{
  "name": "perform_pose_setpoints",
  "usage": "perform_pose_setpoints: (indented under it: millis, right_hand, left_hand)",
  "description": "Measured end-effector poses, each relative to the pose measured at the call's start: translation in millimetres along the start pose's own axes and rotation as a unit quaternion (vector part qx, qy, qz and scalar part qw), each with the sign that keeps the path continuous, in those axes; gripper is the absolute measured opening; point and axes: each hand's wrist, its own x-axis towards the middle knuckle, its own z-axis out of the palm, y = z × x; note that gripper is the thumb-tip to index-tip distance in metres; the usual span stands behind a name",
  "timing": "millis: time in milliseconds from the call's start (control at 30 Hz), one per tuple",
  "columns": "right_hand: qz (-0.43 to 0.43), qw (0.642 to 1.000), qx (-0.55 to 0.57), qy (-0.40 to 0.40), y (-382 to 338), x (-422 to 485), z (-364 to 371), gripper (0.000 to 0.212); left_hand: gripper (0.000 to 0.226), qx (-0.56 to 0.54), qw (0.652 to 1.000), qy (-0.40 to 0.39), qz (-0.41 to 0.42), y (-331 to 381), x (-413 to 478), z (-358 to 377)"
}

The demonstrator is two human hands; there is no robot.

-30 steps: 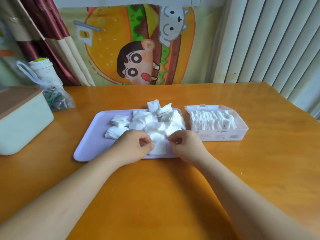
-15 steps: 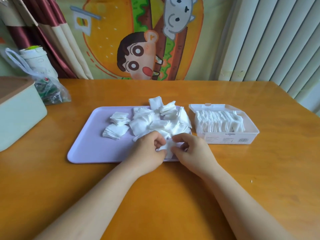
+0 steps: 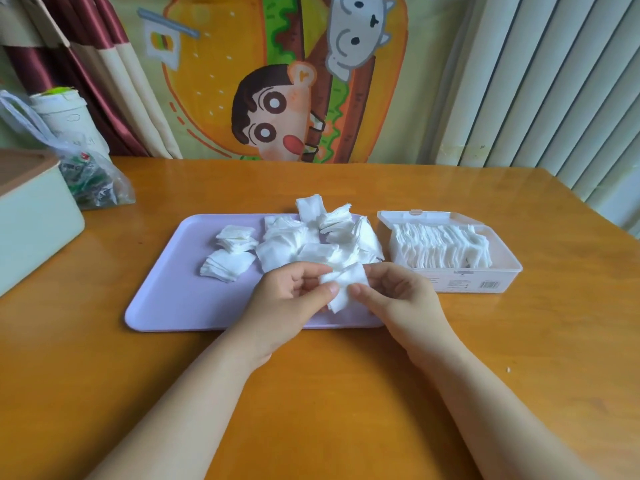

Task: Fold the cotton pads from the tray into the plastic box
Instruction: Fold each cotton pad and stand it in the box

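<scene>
Pad lifted: both hands have raised one white square cotton pad (image 3: pixel 346 284) clear of the pile, over the near edge of the lilac plastic tray (image 3: pixel 156 306).
The fingers (image 3: pixel 330 289) of the left hand (image 3: pixel 291 299) and the right hand (image 3: pixel 398 296) pinch its opposite edges. Recommended: align the edges squarely, crease firmly, then stand it in the translucent plastic box (image 3: pixel 502 273) beside the tray.
</scene>
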Motion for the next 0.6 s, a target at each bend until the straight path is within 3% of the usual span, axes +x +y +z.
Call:
perform_pose_setpoints:
  millis: [67,200,367,600]
  right_hand:
    - [-0.003,1.000,0.010,-0.006,-1,-2,1,0.019]
    - [-0.018,1.000,-0.011,-0.007,-4,-4,4,0.031]
    - [-0.104,0.990,-0.096,0.019,-7,-10,10,0.050]
    - [-0.140,0.972,-0.187,-0.015,-13,-15,8,0.024]
  left_hand:
    - [0.010,0.001,1.000,-0.014,0.004,2,0,0]
    - [0.018,-0.010,1.000,-0.028,-0.004,3,0,-2]
    - [0.021,-0.017,1.000,-0.014,-0.018,3,2,-3]
    - [0.014,-0.027,0.999,-0.008,-0.029,0,4,-4]
